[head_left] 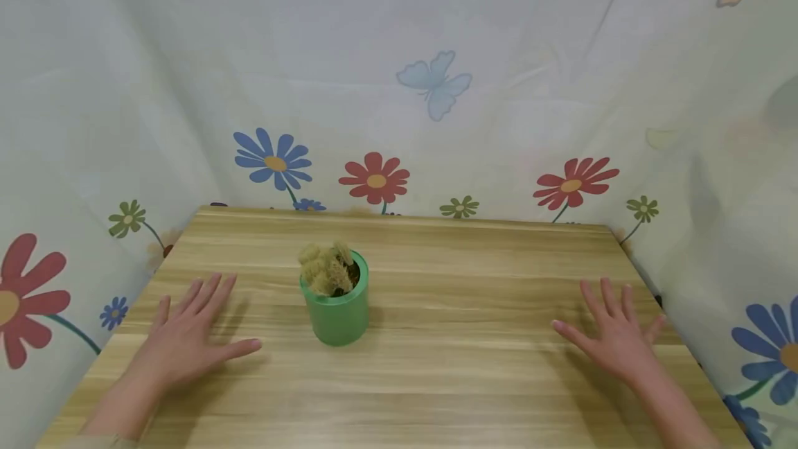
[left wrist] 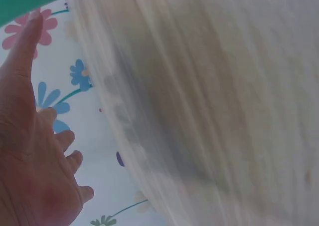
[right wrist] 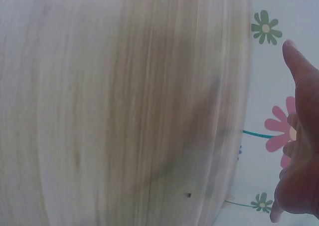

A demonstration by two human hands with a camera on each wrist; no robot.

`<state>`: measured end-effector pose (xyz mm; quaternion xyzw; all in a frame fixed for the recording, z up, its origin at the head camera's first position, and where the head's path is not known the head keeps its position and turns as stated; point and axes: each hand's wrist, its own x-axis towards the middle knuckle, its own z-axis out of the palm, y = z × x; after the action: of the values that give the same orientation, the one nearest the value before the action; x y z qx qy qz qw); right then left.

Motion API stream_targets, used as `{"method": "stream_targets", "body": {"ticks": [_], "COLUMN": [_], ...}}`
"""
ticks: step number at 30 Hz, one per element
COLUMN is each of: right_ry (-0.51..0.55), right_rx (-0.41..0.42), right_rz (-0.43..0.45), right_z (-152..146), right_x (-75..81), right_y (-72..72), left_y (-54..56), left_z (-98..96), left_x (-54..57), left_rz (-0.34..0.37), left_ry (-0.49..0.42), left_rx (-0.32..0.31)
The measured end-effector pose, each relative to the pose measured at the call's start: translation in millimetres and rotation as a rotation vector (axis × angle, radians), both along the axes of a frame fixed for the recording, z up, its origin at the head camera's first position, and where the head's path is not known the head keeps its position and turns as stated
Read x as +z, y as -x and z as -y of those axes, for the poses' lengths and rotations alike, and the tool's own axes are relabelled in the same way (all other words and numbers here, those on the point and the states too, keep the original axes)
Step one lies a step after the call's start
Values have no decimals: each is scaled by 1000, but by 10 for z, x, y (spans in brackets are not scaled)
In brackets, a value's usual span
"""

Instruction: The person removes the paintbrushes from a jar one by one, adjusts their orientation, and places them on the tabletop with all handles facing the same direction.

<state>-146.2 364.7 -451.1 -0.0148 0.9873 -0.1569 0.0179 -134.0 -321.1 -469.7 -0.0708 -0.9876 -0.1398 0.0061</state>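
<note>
A green cylindrical pot stands upright on the wooden table, left of the middle. Dry, yellowish tufted plant heads stick out of its top over a dark inside. To the pot's left, my left hand is spread with its thumb pointing toward the pot, apart from it. Far to the right, my right hand is spread too, holding nothing. In the left wrist view, part of the green pot shows at the upper left corner, beyond the thumb of the left hand. The right wrist view shows the right hand at its right edge.
The wood-grain table ends at a back edge against a white curtain printed with flowers and a butterfly. The curtain also hangs along the left and right sides. A small dark speck marks the tabletop in the right wrist view.
</note>
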Motion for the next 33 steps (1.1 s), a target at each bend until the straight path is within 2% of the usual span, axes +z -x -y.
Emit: {"method": "stream_targets", "body": {"ticks": [5,12,16,21,27,33], "right_ry": [-9,-2,5,5,3,12], "right_rx": [15,47,58,78,98,123], "right_rz": [-8,-27,-34,-46,-72,-87], "right_z": [65,174,225,296,418,553], "right_x": [-6,25,33,18,53,73], "right_y": [24,69,87,104,119,151], "left_y": [88,206,253,251,276,321], "left_z": [-114,-370,-515,-667,-834,-956], "left_x": [74,202,186,140,91,33], "left_rz": [5,-10,13,49,13,25], "left_ry": [-82,-226,-356,-482,-623,-758], "left_rx": [-51,-135,-162,-143,-164,-152]}}
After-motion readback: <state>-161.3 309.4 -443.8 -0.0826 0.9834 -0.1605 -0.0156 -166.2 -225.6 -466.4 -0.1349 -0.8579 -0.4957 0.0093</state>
